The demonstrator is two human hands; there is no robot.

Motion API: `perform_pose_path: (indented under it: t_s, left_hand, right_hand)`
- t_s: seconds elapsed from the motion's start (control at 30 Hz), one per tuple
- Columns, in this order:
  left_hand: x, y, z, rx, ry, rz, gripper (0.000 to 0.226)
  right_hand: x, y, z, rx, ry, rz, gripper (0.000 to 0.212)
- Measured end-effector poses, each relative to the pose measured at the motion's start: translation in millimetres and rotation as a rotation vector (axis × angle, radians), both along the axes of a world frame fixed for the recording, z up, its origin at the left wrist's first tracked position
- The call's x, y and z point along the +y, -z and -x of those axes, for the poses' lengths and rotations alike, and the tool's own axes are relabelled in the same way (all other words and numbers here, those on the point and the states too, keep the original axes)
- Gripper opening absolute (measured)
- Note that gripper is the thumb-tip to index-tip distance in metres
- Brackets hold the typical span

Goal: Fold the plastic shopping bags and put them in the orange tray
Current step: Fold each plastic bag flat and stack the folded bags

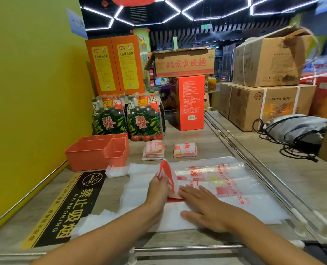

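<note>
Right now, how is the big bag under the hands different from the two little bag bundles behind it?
The plastic bag being folded lies spread wide and flat; the left bundle and right bundle are folded into small thick squares. The left hand lifts the spread bag's edge while the right hand presses it; nobody touches the bundles. All are clear-white plastic with red print, and none sits in the orange tray.

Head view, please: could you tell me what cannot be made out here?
- Orange tray: its floor, hidden by its own walls.
- Plastic bag: the part under the right hand and left hand.
- Two folded stacks: bag count, too small.
</note>
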State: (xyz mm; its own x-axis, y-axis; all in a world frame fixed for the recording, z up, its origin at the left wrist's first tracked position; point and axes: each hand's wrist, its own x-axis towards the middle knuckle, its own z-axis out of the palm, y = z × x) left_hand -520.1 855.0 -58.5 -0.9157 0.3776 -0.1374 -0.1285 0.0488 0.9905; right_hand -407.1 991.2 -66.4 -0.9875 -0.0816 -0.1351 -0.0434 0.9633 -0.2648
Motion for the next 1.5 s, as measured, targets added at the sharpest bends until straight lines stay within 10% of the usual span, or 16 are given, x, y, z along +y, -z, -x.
perform_pose_path:
  t_s: [0.2, 0.5, 1.1, 1.5]
  left_hand:
    - [-31.2, -0.1, 32.6, 0.250, -0.159, 0.131, 0.037]
    - [-34.8, 6.6, 23.4, 0.937, 0.387, 0.754, 0.060]
    - [-44.5, 34.2, 65.8, 1.139, 0.604, 1.151, 0.061]
    - [-43.4, 30.6, 66.8, 1.183, 0.704, 1.028, 0.060]
  right_hand:
    - [4.9, 6.1, 0.0, -0.005, -0.019, 0.003, 0.066]
    - [2.9, 10.3, 4.3, -0.034, -0.012, 0.011, 0.069]
    - [1.3, 5.0, 1.5, -0.065, -0.008, 0.035, 0.069]
    - [-4.9, -3.1, 0.9, 0.082, 0.110, 0.203, 0.067]
